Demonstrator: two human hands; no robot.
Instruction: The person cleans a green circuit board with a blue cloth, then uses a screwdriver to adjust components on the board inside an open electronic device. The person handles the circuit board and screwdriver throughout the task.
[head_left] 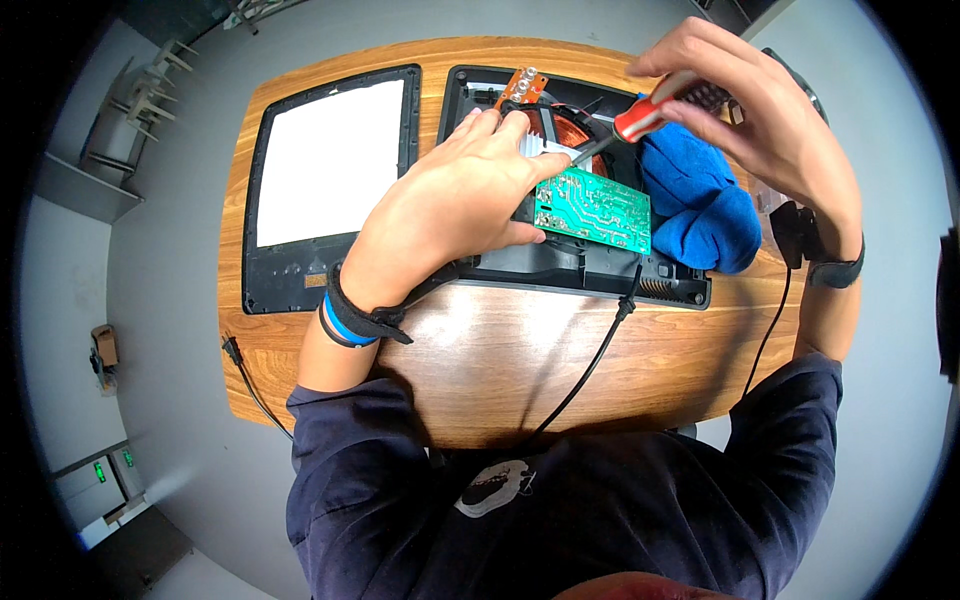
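Observation:
In my right hand (745, 90) is a screwdriver (640, 118) with a red and white handle, its fingers closed round the grip. The shaft slants down to the left, and its tip meets the top edge of a green circuit board (595, 212). My left hand (455, 195) grips that board by its left end, thumb below and fingers over the top. The board is tilted up, solder side showing, over an opened black appliance housing (480, 270). Behind it a copper coil (572, 135) and a small orange board (520, 88) show, partly covered by my left hand.
Left of the housing lies a black-framed panel (330, 165) with a white face. A crumpled blue cloth (700, 205) rests against the housing's right side. A black power cord (590, 365) runs off the near table edge, and a plug (232, 347) lies at the left edge.

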